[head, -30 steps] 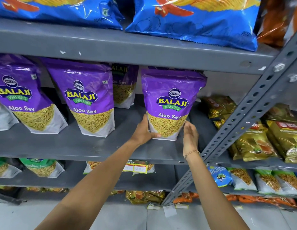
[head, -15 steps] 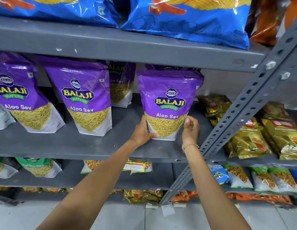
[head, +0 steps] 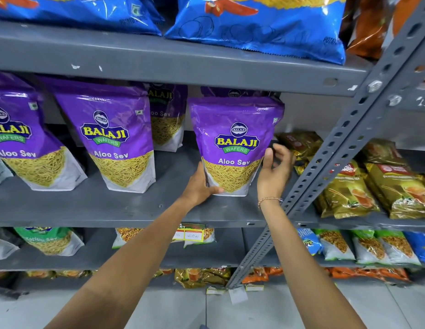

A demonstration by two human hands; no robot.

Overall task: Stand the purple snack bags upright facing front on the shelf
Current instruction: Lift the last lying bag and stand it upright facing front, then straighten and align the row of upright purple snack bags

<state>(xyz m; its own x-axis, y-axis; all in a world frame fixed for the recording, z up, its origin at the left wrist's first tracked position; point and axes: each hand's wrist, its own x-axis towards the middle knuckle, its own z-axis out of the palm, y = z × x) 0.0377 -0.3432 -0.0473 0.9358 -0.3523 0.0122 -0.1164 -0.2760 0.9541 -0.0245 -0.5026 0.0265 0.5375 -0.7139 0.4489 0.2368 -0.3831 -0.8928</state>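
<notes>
A purple Aloo Sev bag (head: 235, 129) stands upright on the grey shelf (head: 92, 207), label to the front. My left hand (head: 199, 186) grips its lower left corner, thumb across the bottom front. My right hand (head: 275, 167) is at the bag's right edge, fingers spread and curled, the thumb touching the side. Two more purple bags (head: 111, 134) (head: 19, 143) stand front-facing to the left. Another purple bag (head: 167, 117) stands further back between them, and one more (head: 232, 92) peeks out behind the held bag.
A slanted grey perforated post (head: 330, 162) crosses just right of my right hand. Gold packets (head: 299, 143) lie behind it, with more (head: 349, 188) on the right. Blue chip bags (head: 259, 27) fill the shelf above. Lower shelves hold green, white and orange packs.
My right hand has slid up from the bag's bottom right corner to its right side and opened its fingers. The left hand keeps its grip on the lower left corner.
</notes>
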